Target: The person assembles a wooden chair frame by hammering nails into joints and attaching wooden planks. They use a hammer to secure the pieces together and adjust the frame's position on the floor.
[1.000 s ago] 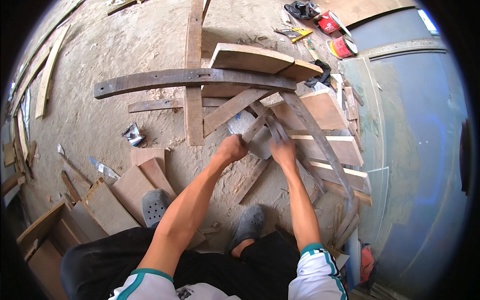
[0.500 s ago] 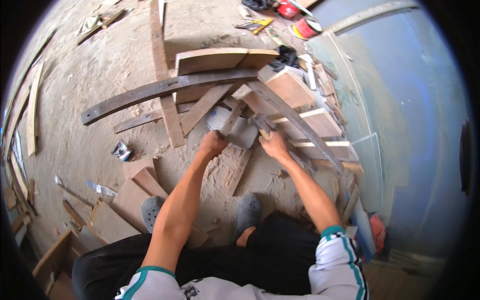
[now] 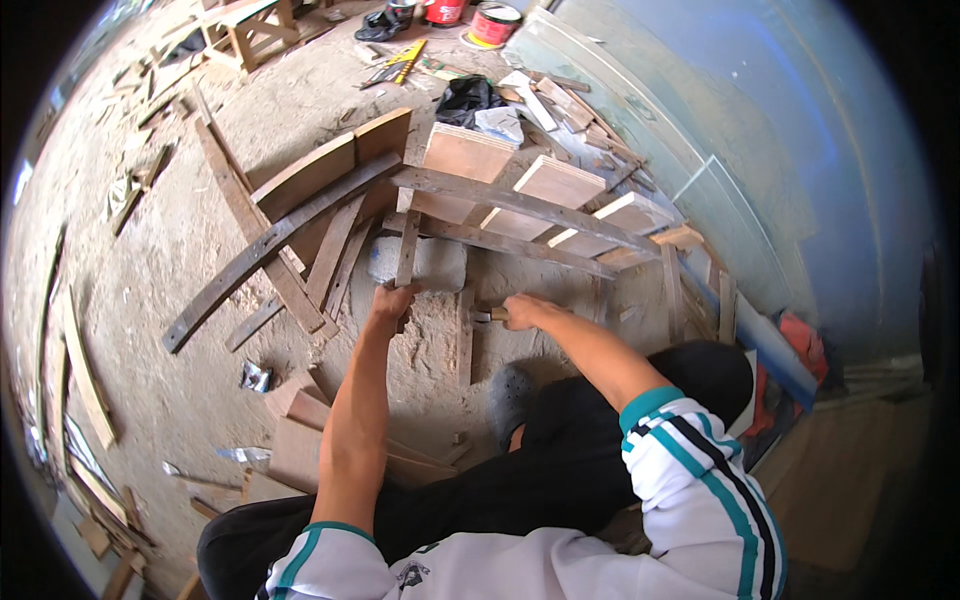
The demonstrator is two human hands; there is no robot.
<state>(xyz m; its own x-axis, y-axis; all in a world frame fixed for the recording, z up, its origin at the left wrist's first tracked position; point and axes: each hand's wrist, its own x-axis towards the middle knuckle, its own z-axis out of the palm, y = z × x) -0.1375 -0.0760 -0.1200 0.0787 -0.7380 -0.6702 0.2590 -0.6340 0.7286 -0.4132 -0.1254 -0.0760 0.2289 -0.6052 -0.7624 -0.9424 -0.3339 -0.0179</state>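
Observation:
My left hand [image 3: 394, 302] is closed around the lower end of a short wooden batten [image 3: 408, 252], which points away from me over a pale grey block [image 3: 440, 264]. The far end of this batten meets a long dark wooden strip [image 3: 520, 200]. Closer to me and to the right, my right hand [image 3: 526, 312] is closed on the light handle of a hammer [image 3: 488, 315], its head pointing left. Beneath the hammer head, another narrow batten [image 3: 465, 340] slants toward me. A second dark curved strip [image 3: 270, 240] runs to the left.
Several plywood boards [image 3: 560, 185] lean behind the strips on the right. Pale glass-like sheets [image 3: 730, 200] lie along the right side. Paint cans [image 3: 492, 25], a yellow-handled saw [image 3: 408, 62] and a black plastic bag [image 3: 468, 98] sit farther back. Wood scraps [image 3: 90, 370] litter the left floor.
My right hand has drawn the hammer back toward me, away from the block. The left hand still grips the batten. The whole view has turned, and the framework appears rotated.

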